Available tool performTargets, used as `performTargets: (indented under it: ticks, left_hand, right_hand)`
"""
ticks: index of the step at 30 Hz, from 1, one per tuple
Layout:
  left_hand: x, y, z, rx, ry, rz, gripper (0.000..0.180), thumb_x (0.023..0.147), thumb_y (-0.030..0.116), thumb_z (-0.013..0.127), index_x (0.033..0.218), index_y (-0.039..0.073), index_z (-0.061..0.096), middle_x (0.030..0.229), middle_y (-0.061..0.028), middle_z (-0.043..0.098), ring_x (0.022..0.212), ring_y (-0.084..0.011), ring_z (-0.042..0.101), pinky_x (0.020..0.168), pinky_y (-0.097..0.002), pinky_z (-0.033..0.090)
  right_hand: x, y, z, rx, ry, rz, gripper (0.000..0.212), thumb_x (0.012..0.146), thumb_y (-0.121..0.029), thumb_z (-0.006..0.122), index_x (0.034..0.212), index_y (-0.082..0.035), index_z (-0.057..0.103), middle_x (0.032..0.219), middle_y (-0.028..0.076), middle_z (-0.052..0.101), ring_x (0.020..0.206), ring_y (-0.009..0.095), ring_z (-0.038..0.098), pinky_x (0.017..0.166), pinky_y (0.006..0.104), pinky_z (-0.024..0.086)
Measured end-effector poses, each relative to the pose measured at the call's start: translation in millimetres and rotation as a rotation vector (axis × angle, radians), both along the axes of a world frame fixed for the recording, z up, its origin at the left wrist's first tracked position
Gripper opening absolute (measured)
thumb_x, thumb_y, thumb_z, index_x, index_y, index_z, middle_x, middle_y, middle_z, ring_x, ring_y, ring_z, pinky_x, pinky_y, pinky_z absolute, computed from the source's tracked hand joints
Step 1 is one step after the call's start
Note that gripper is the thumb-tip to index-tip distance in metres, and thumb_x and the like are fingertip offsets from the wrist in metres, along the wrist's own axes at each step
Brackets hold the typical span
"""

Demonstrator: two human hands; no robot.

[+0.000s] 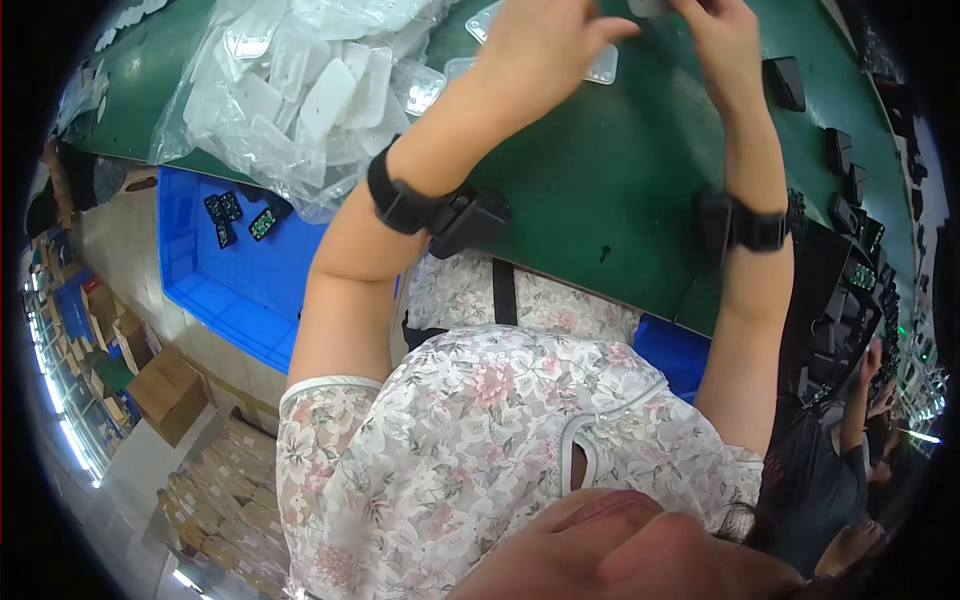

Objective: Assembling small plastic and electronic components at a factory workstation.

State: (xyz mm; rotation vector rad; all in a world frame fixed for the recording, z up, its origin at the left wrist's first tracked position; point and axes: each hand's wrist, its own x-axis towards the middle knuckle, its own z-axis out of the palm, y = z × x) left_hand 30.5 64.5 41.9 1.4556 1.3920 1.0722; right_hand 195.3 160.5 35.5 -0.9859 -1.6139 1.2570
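Observation:
At the top edge, my left hand (545,50) reaches over the green table with its thumb stretched out to the right; some of its fingers are cut off. Below it lies a clear plastic plate (603,66) with rounded corners, partly covered by the hand. My right hand (722,35) pinches a small whitish plastic piece (648,6), which the frame's top edge cuts off. To the left of my left forearm, a clear plastic bag (290,100) is full of translucent white plastic plates. Another clear plate (484,22) rests beside my left hand.
Black plastic housings (784,82) stand along the table's right side. A blue bin (225,300) with small circuit boards (263,224) sits below the table's left edge. A cardboard box (168,395) is on the floor. At the far right, another person's arm (857,410) reaches toward black parts.

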Motion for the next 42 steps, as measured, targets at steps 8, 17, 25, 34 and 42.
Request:
performTargets:
  ticks: [8, 17, 25, 34, 42]
  left_hand:
    - [-29, -30, -3, 0.137, 1.14, 0.17, 0.041, 0.073, 0.011, 0.069, 0.11, 0.001, 0.057, 0.106, -0.0148, 0.058, 0.096, -0.0301, 0.055, 0.081, -0.0369, 0.046]
    - [-28, -14, -9, 0.32, 0.867, 0.169, 0.038, 0.068, 0.014, 0.075, 0.098, 0.001, 0.057, 0.092, -0.0167, 0.057, 0.087, -0.0348, 0.053, 0.076, -0.0414, 0.043]
    - [-31, -13, -3, 0.165, 0.518, 0.244, 0.034, 0.079, 0.001, 0.062, 0.112, 0.011, 0.059, 0.085, -0.0106, 0.059, 0.068, -0.0218, 0.059, 0.064, -0.0328, 0.047]
    - [12, -40, 2, 0.094, 0.056, -0.189, 0.046, 0.083, -0.006, 0.054, 0.125, 0.014, 0.058, 0.082, -0.0046, 0.051, 0.061, -0.0104, 0.052, 0.058, -0.0225, 0.043]
    - [55, -28, -3, 0.268, 0.106, -0.274, 0.031, 0.089, 0.002, 0.054, 0.119, 0.01, 0.058, 0.075, -0.0059, 0.057, 0.055, -0.0112, 0.054, 0.05, -0.023, 0.042]
  right_hand:
    - [-32, 71, -19, -0.02, -0.408, 0.212, 0.023, 0.085, -0.013, 0.061, 0.103, 0.002, 0.065, 0.091, 0.006, 0.066, 0.081, 0.012, 0.058, 0.074, 0.026, 0.046]
    - [-8, 89, 0, -0.108, -0.39, 0.293, 0.03, 0.085, -0.02, 0.064, 0.107, 0.001, 0.065, 0.094, 0.007, 0.067, 0.082, 0.014, 0.059, 0.074, 0.0267, 0.047]
    - [70, 30, 63, 0.351, -0.518, -0.016, 0.023, 0.084, -0.018, 0.064, 0.095, 0.002, 0.066, 0.08, 0.008, 0.066, 0.074, 0.013, 0.06, 0.068, 0.0294, 0.048]
    - [164, -108, 17, 0.295, -0.882, -0.174, 0.019, 0.082, -0.008, 0.065, 0.1, -0.002, 0.062, 0.083, 0.005, 0.058, 0.071, 0.014, 0.055, 0.067, 0.0256, 0.044]
    - [157, -117, -7, 0.403, -0.923, -0.256, 0.011, 0.082, -0.004, 0.063, 0.088, 0.001, 0.055, 0.078, 0.009, 0.052, 0.065, 0.019, 0.053, 0.062, 0.0273, 0.043]
